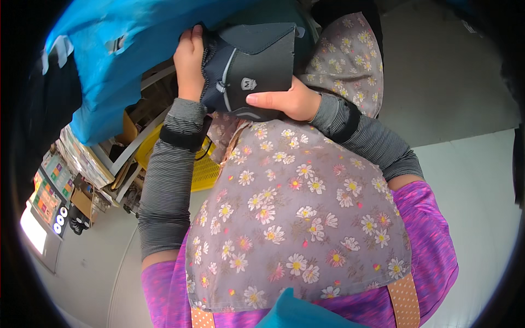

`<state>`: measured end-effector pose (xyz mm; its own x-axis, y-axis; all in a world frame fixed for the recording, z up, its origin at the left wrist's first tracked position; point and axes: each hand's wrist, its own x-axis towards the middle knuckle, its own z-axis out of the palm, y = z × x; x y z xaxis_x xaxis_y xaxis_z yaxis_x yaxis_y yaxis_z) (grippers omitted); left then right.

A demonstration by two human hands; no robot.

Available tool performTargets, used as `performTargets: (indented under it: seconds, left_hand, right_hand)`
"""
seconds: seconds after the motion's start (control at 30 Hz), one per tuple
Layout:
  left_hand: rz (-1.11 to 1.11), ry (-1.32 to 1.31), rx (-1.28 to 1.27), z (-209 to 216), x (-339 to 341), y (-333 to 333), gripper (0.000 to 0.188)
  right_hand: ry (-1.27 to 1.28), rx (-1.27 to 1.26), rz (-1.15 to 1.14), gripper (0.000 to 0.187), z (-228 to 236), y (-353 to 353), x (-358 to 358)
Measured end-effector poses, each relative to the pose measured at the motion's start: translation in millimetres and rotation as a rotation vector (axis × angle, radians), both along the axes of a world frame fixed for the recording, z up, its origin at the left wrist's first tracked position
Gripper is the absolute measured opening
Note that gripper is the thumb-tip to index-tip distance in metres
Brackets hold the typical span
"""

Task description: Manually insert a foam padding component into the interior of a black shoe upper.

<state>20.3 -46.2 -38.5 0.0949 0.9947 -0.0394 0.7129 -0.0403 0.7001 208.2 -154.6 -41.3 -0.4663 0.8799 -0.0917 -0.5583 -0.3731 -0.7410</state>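
Observation:
Held up in front of my lap is a dark grey and navy bag piece [268,63], with a pointed flap along its top, a pale curved stripe and a small light badge. A zigzag-textured edge, like a zipper or trim, runs down its left side. My left hand [188,68] grips that edge, its fingertips curled over the upper left corner. At the lower right, my right hand [295,101] pinches the piece, thumb across the front and the other fingers hidden behind it.
Blue sheeting [109,60] covers something at the upper left. Below it are a metal-framed rack [128,156] with stacked material and a yellow plastic basket [202,175]. A floral apron [298,218] covers my lap. Grey floor [448,71] lies to the right.

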Motion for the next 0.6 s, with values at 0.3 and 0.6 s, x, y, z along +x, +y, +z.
performTargets:
  seconds: [0.3,0.6]
  left_hand:
    - [0.180,0.133,0.086,34,10,-9,0.039]
    - [0.071,0.000,0.221,0,-11,0,0.031]
  right_hand:
    - [0.028,-0.162,-0.045,0.032,8,3,1]
    - [0.020,-0.173,0.007,0.040,5,8,0]
